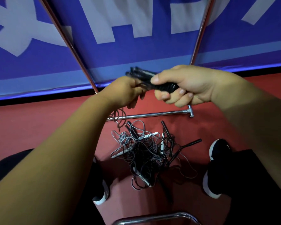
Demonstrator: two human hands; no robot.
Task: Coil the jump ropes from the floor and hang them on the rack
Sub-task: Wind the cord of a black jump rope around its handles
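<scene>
While above the tangled pile, right fingers around black handles, left fingers around cord.

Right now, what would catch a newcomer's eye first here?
Both hands meet at centre: the right hand grips black handles, and the left hand pinches the cord. Below them, a tangled pile of ropes lies on the red floor, before a blue banner.
</scene>
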